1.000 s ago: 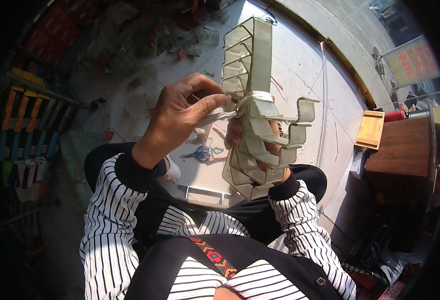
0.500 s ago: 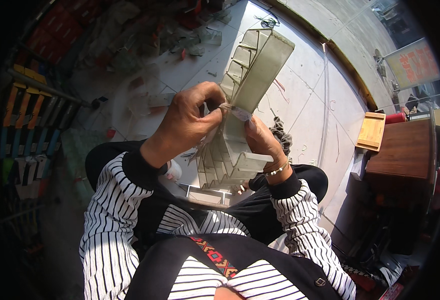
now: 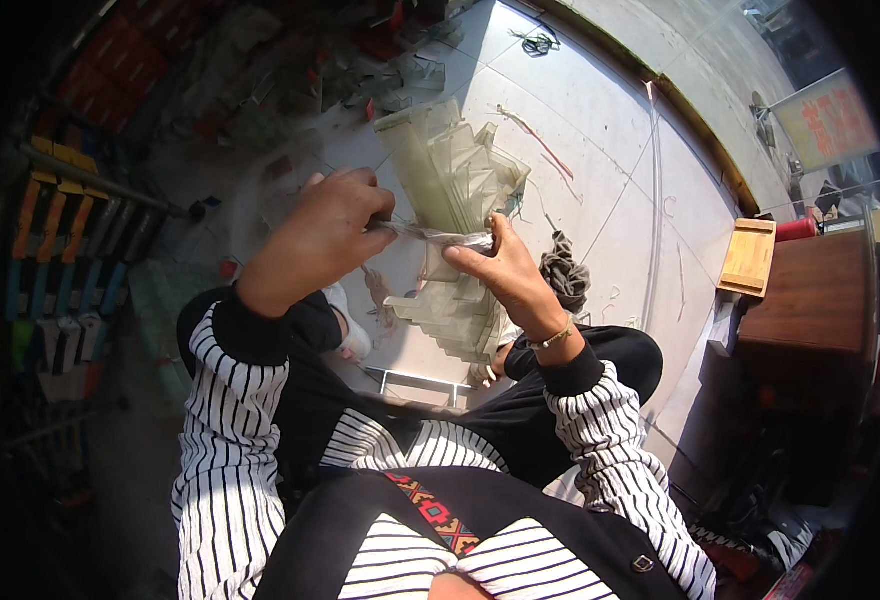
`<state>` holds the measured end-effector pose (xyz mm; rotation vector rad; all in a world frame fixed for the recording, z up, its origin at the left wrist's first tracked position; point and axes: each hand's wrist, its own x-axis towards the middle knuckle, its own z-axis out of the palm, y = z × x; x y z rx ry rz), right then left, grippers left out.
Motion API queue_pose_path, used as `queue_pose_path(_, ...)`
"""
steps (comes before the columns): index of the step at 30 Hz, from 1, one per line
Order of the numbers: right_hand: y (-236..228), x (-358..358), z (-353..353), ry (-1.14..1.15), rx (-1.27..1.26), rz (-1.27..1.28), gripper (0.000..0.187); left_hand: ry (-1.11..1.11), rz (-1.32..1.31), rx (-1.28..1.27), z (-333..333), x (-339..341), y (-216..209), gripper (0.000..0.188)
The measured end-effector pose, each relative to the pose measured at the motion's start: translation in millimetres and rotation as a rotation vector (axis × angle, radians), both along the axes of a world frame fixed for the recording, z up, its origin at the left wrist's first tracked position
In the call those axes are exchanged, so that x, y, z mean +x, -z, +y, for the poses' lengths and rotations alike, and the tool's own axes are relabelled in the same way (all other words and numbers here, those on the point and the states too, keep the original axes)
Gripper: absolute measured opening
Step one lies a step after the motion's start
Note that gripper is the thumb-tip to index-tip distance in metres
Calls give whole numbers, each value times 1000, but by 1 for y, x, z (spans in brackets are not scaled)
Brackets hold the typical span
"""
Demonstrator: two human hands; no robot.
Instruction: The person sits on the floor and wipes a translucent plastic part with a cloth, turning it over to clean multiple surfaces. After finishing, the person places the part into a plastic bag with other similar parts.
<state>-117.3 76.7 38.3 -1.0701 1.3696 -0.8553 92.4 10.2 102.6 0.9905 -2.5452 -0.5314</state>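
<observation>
In front of me is a bundle of pale greenish, translucent plastic channel-shaped pieces [image 3: 450,312], nested together, with a whitish plastic strip [image 3: 430,235] around its middle. My left hand [image 3: 320,235] is closed at the bundle's left side, with the strip's end between thumb and fingers. The strip runs taut from there across the bundle. At the right side, my right hand [image 3: 520,275] grips the bundle, its thumb beside the strip and a finger raised near it. The bundle's far end fans out in overlapping layers; its near end shows stepped edges. The underside is hidden.
Loose clear plastic pieces [image 3: 415,75] lie in shadow at the far left. A grey rag [image 3: 564,275] and a red strip [image 3: 535,138] lie on the white tiles. Packaged goods hang on a rack [image 3: 60,240] at left; a wooden cabinet [image 3: 805,310] stands at right.
The bundle has turned over, its far end now leaning left rather than right. My left hand has drawn away to the left, stretching the strip. The right hand has shifted slightly left.
</observation>
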Motion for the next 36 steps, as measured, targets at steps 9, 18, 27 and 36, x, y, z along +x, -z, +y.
queue_pose_path(9, 19, 7, 9, -257, -173, 657, 63, -42, 374, 962, -1, 7, -36, 19)
queue_pose_path(18, 62, 1, 15, -386, -358, 828, 62, -370, 185, 424, -64, 33, -24, 20)
queue_pose_path(27, 133, 4, 44, -606, -287, 965, 56, -1218, 602, 120, -153, 217, 18, 29)
queue_pose_path(36, 211, 21, 32, -465, 119, 970, 63, -1324, 883, 33, -51, 339, -29, 24)
